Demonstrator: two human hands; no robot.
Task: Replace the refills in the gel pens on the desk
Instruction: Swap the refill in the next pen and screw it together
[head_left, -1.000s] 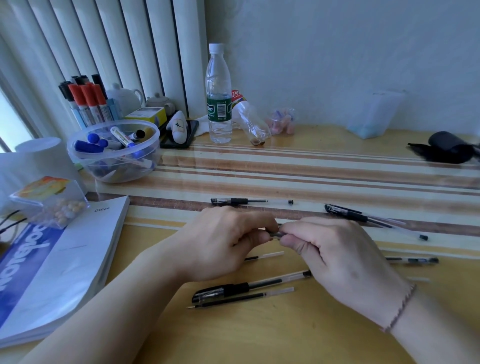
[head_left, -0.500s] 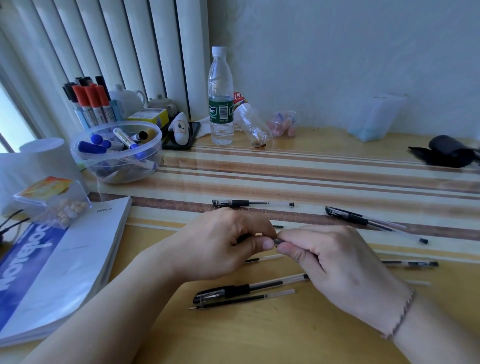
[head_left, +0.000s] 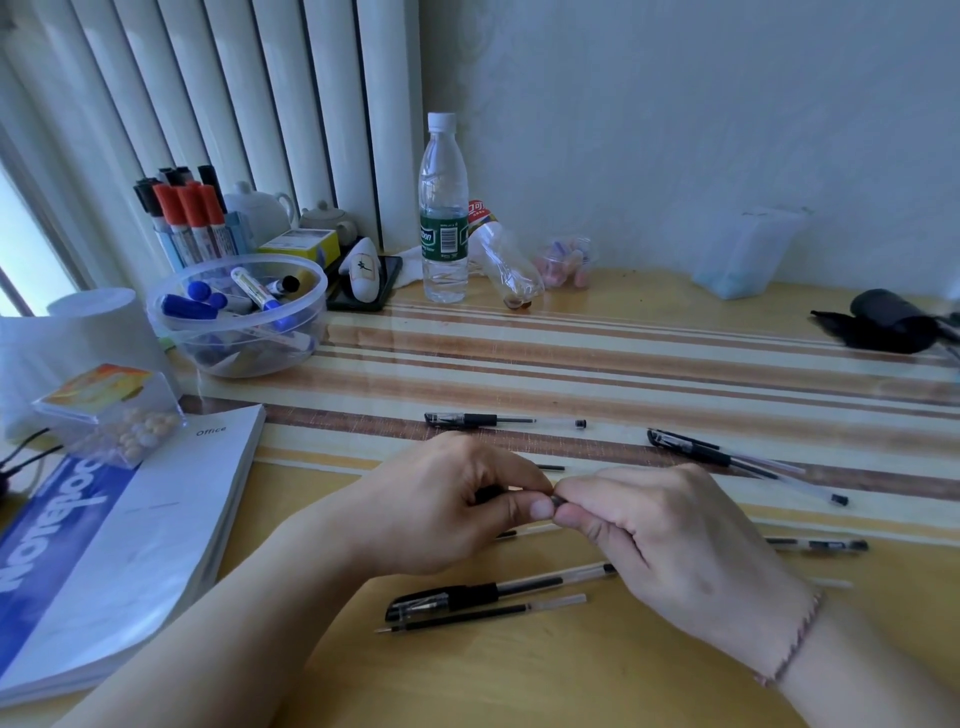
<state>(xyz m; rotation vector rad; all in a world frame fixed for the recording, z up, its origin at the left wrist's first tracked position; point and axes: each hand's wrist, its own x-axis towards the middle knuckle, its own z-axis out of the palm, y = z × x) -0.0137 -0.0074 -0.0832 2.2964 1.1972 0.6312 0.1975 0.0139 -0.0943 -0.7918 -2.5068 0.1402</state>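
My left hand and my right hand meet fingertip to fingertip over the desk, both pinching one gel pen of which only a small dark piece shows between the fingers. Below the hands lie a capped black gel pen and a loose refill. Another capped pen lies beyond the hands. Two more pens lie crossed at the right, and one pen is partly hidden by my right hand.
A notebook lies at the left with a small clear box on it. A plastic bowl of markers, a water bottle and a tipped empty bottle stand behind. A black object sits far right.
The hands have stayed together on the pen, with the fingers shifting slightly around it. The view has drifted a little downward; nothing on the desk moved.
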